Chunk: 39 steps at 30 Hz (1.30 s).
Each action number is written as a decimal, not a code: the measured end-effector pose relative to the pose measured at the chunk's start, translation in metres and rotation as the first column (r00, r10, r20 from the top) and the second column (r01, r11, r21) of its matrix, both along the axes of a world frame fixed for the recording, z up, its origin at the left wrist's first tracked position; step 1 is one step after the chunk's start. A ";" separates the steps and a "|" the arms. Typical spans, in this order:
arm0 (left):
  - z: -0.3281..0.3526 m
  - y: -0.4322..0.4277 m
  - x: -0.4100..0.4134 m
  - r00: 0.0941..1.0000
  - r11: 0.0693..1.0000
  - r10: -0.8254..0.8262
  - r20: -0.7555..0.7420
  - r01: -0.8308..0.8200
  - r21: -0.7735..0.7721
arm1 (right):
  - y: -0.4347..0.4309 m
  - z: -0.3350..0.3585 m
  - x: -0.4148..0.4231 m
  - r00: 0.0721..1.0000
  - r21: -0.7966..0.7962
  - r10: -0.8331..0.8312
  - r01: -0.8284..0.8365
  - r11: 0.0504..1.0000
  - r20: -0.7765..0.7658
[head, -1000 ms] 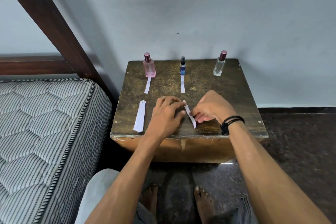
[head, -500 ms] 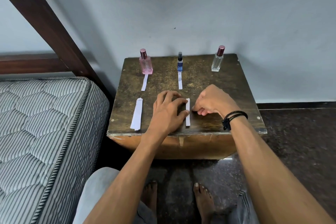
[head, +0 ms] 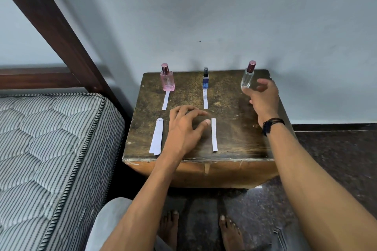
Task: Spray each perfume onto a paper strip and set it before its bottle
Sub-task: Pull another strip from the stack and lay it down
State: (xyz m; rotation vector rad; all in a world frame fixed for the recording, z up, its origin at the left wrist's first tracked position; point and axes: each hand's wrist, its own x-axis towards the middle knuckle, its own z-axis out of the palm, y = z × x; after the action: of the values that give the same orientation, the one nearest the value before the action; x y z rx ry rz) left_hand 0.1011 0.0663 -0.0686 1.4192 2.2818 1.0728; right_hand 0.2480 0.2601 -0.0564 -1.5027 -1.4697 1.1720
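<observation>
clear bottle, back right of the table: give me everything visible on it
The clear bottle is a slim, tall glass flask with flat sides, looking colourless and see-through, topped by a glossy maroon cap that is still on. It stands upright at the back right of the wooden table, near the wall. No paper strip lies before it. The right hand, open, reaches beside it; contact unclear.

A bedroom at home: striped quilted mattress (head: pixel 51 149) and dark wooden bedframe (head: pixel 53 26) left of a worn wooden surface (head: pixel 234 108) against a plain wall (head: pixel 224 16).
</observation>
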 end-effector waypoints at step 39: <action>0.038 -0.012 -0.014 0.673 0.919 -0.283 0.684 -0.014 0.394 | -0.115 0.040 -0.005 0.624 -0.158 0.766 -0.781 0.604 -0.153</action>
State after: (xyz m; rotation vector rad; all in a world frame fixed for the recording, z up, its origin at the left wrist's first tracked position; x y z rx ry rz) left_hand 0.0868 0.0539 -0.0307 0.9578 1.4092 1.7020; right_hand 0.2434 0.1450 -0.0161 -0.8871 -2.0944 1.9164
